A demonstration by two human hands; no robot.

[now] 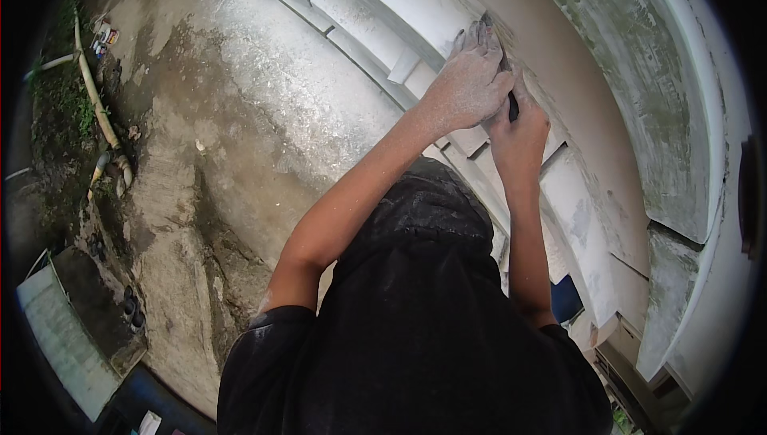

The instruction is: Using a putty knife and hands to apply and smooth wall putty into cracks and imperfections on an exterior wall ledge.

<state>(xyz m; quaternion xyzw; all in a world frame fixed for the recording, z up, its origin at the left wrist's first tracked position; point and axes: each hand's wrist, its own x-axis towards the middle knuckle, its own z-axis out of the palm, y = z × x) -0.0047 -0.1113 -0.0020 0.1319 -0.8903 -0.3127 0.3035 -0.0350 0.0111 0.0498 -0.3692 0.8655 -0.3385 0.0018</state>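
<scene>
My left hand (473,82), coated in pale dust, lies with its fingers stretched out close together over a long whitish piece (559,91). Just to its right, my right hand (523,125) is closed, its fingers partly hidden behind the left. A small black part (513,106) shows between the right thumb and fingers; the rest of what it holds is covered, so I cannot tell its kind. The two hands touch or nearly touch. Long pale slabs or mouldings (359,23) lie side by side beneath and around them, with narrow dark gaps between.
A grey-green smeared panel (631,59) stands along the right. Stained concrete floor (264,99) spreads to the left, with pipes (97,103) and plants (84,115) at its far edge. A pale green sheet (68,331) is at lower left, something blue (566,301) by my right elbow.
</scene>
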